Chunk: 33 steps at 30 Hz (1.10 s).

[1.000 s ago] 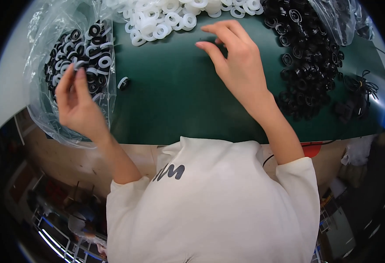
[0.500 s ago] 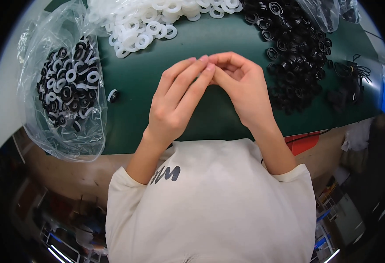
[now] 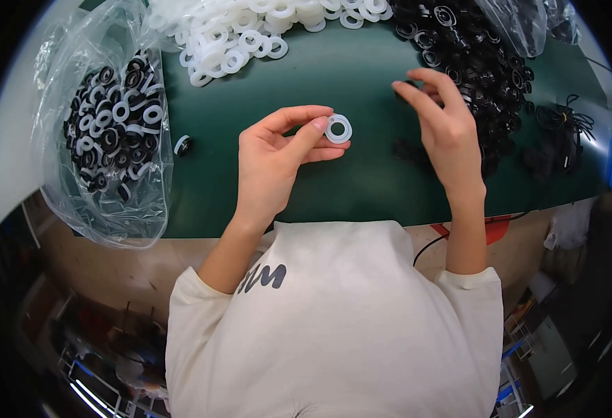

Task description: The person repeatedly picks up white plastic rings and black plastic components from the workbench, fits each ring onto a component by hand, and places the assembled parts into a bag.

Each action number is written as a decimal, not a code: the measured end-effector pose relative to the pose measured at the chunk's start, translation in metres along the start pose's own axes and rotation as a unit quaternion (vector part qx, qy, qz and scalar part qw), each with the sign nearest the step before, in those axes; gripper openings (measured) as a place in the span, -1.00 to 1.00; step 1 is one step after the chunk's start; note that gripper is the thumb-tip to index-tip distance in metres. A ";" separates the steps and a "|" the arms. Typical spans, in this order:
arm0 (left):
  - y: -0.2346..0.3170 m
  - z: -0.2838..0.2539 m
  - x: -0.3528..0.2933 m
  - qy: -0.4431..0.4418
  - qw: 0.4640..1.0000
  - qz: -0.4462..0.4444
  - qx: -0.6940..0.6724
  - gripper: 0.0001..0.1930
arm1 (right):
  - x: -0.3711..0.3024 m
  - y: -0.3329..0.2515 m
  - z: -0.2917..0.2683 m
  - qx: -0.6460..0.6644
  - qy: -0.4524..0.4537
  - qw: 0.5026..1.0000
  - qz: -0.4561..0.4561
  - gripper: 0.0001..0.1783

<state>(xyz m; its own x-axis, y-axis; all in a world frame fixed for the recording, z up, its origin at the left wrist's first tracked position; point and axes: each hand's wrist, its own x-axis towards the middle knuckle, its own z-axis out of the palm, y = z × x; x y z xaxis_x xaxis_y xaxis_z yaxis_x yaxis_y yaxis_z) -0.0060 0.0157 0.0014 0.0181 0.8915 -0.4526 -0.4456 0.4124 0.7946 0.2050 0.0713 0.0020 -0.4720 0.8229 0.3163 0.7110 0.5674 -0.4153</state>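
Observation:
My left hand (image 3: pixel 274 150) pinches a translucent white ring (image 3: pixel 339 129) by its left edge, thumb in front and fingers behind. The ring's round hole faces up toward me. My right hand (image 3: pixel 445 125) is raised at the left side of a heap of black ring-shaped parts (image 3: pixel 508 122). Between its thumb and forefinger shows a small dark piece (image 3: pixel 408 84), seemingly a black ring part, mostly covered by the fingertips.
A loose heap of white rings (image 3: pixel 233 59) lies at the far side of the green table (image 3: pixel 341 188). At left, a clear plastic bag (image 3: pixel 146 223) holds many black-and-white joined rings, with one joined piece (image 3: pixel 182 145) beside it. A bundled black cable (image 3: pixel 564 122) lies at right.
My hands were together over the table's middle and have come apart. The right went rightward to the black heap; the left turned, and its white ring now shows.

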 end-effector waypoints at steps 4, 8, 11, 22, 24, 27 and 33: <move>0.008 0.001 -0.007 -0.013 1.000 0.004 -0.012 -0.75 | -0.002 -0.049 0.023 0.159 0.100 0.982 -0.039 -0.57; 0.002 0.004 -0.009 -0.010 0.997 0.072 0.028 -0.71 | -0.009 -0.067 0.034 0.243 0.063 0.967 0.050 -0.50; -0.001 0.009 -0.009 0.004 0.996 0.080 0.044 -0.69 | -0.013 -0.080 0.039 0.304 0.035 0.945 0.118 -0.45; -0.007 0.001 -0.007 0.010 0.994 0.085 -0.061 -0.73 | -0.009 -0.078 0.023 0.539 0.064 0.798 0.260 -0.47; -0.009 0.003 -0.010 0.024 0.992 0.124 -0.021 -0.73 | -0.010 -0.079 0.023 0.586 0.053 0.739 0.329 -0.67; -0.006 0.005 -0.012 -0.003 0.991 0.136 0.013 -0.75 | -0.009 -0.078 0.025 0.572 0.092 0.733 0.358 -0.76; 0.000 0.007 -0.017 -0.017 0.998 0.050 -0.031 -0.73 | -0.009 -0.086 0.031 0.412 0.173 0.863 0.237 -0.80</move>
<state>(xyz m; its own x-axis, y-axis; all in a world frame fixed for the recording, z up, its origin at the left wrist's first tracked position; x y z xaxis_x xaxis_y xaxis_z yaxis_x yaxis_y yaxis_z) 0.0002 0.0022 0.0117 0.0012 0.9341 -0.3569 -0.5016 0.3093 0.8079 0.1319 0.0163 0.0088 0.0541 0.9912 0.1206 0.1014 0.1147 -0.9882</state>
